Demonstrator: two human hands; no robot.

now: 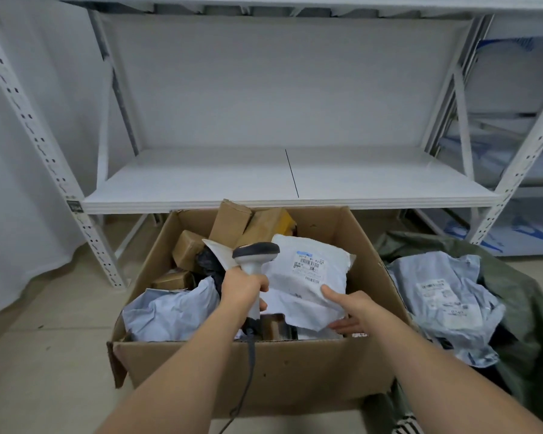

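Parcels fill the large brown cardboard box (pixel 264 371) on the floor in front of me. From my feed, the left hand (pixel 243 285) has its fingers curled tight round the handle of a grey-and-white handheld barcode scanner (pixel 256 252), held upright over the middle of the box, with its grey cable (pixel 248 371) hanging over the near wall. The right hand (pixel 350 308) pinches the near edge of a white plastic mailer bag (pixel 308 270), thumb on top and fingers underneath. The bag is tilted with its printed label facing up, and it lies just right of the scanner, whose dark head sits beside its upper left corner. Small brown cartons (pixel 232 223) stand at the back of the box. A white metal shelf (pixel 201 183) runs behind it. To the right, a pale blue-grey mailer (pixel 442 296) rests on a dark green sack (pixel 521 308).
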